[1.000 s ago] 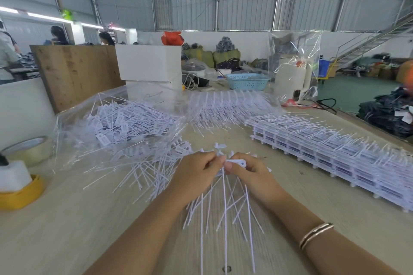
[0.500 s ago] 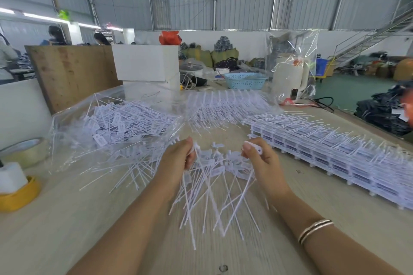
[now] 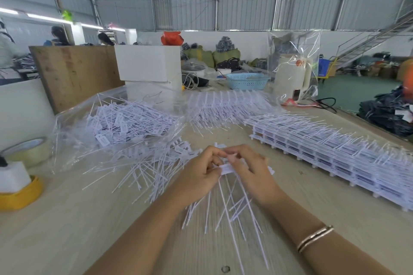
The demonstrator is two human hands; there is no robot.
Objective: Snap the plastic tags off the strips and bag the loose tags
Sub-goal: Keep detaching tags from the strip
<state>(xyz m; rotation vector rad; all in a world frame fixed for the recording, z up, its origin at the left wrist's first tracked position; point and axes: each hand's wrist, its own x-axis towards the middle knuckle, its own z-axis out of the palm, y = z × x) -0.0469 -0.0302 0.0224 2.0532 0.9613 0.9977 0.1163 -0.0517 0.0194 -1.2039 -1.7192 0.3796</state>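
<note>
My left hand (image 3: 197, 175) and my right hand (image 3: 252, 171) meet at the middle of the table, both pinching a white strip of plastic tags (image 3: 228, 168) whose thin tails hang down toward me. Loose white tags (image 3: 143, 169) lie scattered on the table left of my hands. A clear plastic bag (image 3: 116, 123) holding several loose tags lies open at the left. A long stack of unbroken tag strips (image 3: 335, 152) runs along the right side.
A tape roll (image 3: 26, 150) and a yellow holder with white foam (image 3: 17, 187) sit at the left edge. Behind stand a wooden board (image 3: 73, 73), a white box (image 3: 148, 62), a blue basket (image 3: 247, 80) and a bagged kettle (image 3: 292, 76). People work at the far left.
My hands, spread apart half a second ago with tags in each, have come back together and dropped lower, pinching one strip between them.
</note>
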